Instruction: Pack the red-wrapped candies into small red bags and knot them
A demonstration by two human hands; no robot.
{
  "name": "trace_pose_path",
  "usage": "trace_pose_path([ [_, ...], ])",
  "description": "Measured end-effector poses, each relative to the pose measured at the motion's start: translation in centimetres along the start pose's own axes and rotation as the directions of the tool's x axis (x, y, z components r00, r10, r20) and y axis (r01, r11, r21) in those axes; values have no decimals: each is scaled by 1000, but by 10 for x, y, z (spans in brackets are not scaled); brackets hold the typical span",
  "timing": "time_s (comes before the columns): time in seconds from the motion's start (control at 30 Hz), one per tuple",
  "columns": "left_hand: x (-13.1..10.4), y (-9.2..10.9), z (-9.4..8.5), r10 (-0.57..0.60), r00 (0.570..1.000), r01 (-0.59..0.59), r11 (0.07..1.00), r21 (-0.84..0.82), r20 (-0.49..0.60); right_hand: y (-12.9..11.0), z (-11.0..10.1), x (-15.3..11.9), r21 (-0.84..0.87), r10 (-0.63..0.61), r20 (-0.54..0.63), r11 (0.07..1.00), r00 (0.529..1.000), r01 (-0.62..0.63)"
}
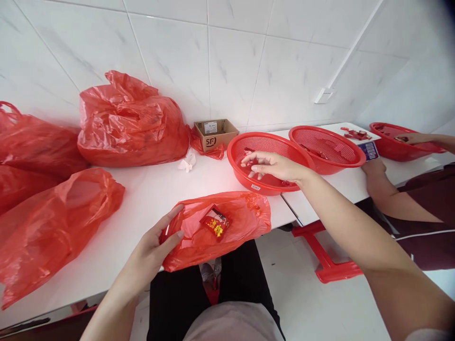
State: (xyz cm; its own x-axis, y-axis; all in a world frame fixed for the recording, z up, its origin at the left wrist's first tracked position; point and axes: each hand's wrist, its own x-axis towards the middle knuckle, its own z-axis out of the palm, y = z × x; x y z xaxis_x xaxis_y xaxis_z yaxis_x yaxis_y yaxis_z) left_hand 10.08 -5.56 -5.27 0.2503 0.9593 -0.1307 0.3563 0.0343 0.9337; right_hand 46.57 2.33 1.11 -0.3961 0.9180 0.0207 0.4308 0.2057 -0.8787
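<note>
A red plastic bag (249, 213) lies open at the table's front edge, partly over my lap. Inside it rests a small red packet (215, 222) with yellow print. My left hand (158, 241) grips the left rim of this bag, thumb inside and fingers behind. Over the nearest red basket (240, 177) hangs my right hand (268, 166), palm down with curled fingers. Something small and red shows at its fingertips; whether the fingers hold it cannot be told. Small red pieces lie in the basket, partly hidden by the hand.
Full red bags (131, 128) stand at the back left, with a loose red bag (60, 227) in front. A cardboard box (220, 137) and crumpled tissue (187, 161) are behind. Rightward are a second basket (327, 166), a third basket (398, 150) and a person's arms. A red stool (327, 255) stands below.
</note>
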Motion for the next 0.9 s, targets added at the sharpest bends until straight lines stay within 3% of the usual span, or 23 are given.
trace_pose_path([
  [0.13,3,0,2,-17,1000,19,993,-116,17,-24,40,-5,65,-138,237,990,962,126],
  [0.23,3,3,6,-36,999,38,975,-221,14,-27,80,-4,-81,-148,404,977,903,196],
  [0.3,2,7,10,-45,999,41,962,-271,-10,-25,107,-1,-277,-96,409,934,907,224],
  [0.4,0,10,13,-58,998,47,950,-308,-30,-17,143,5,-479,-53,317,852,947,208],
  [0.5,-2,7,12,-55,998,41,950,-310,-37,-9,166,6,-483,-50,245,860,968,167],
  [0.57,-1,2,10,-41,998,28,957,-287,-38,-8,170,2,-440,-91,322,867,942,234],
  [0.67,-1,-4,6,-10,998,-2,981,-194,-64,-15,155,-5,-289,-217,471,878,855,382],
  [0.73,-2,-7,4,4,997,-14,991,-131,-73,-24,128,-7,-162,-296,433,904,851,397],
  [0.8,-4,-8,2,6,998,-12,996,-90,-63,-28,91,-4,-120,-311,267,929,912,351],
  [0.83,-5,-9,2,0,999,-4,997,-81,-55,-26,68,-2,-172,-289,134,935,948,309],
  [0.9,-8,-9,1,-15,999,12,997,-71,-43,-11,22,3,-362,-153,-103,926,983,106],
])
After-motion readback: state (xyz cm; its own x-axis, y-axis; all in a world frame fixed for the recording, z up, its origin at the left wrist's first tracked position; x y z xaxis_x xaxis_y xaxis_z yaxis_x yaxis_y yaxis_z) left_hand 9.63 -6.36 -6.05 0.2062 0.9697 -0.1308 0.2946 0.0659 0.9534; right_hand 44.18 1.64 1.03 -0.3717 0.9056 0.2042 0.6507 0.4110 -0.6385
